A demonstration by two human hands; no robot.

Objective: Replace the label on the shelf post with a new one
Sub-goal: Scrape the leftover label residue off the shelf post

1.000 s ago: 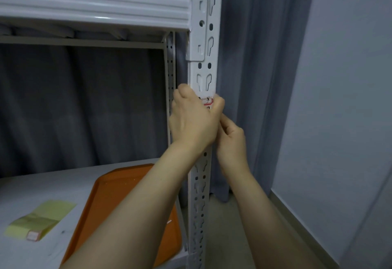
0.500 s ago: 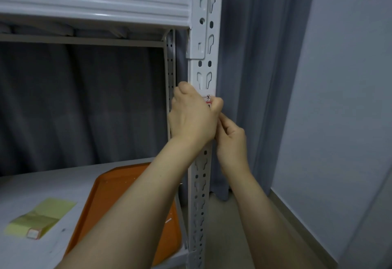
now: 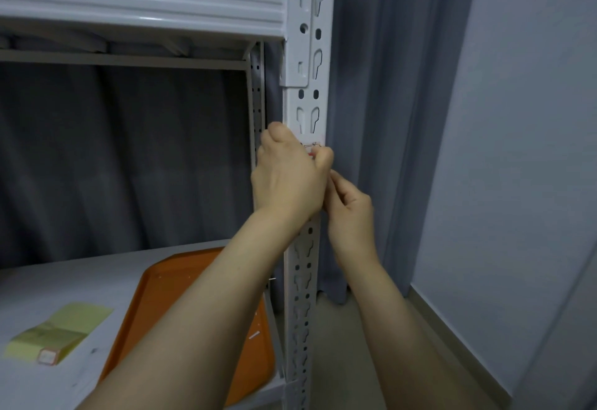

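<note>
Both hands at the upright post (image 3: pixel 307 109).
Left hand (image 3: pixel 290 177) pinches the label (image 3: pixel 311 145); right hand (image 3: pixel 350 212) grip hidden; label's long axis unclear.

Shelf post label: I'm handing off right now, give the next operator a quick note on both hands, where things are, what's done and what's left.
Left hand: against the front of the shelf post, fingertips pinching or pressing the label; only its top edge shows.
Right hand: curled just right of the post below the left hand, fingertips near the label's lower edge; whether it holds anything cannot be told.
Yellow label sheet: flat on the lower shelf, left of the orange tray.
Done: unclear whether this label is the old or new one.
Left: check which it is, finish peeling or pressing it flat.
</note>
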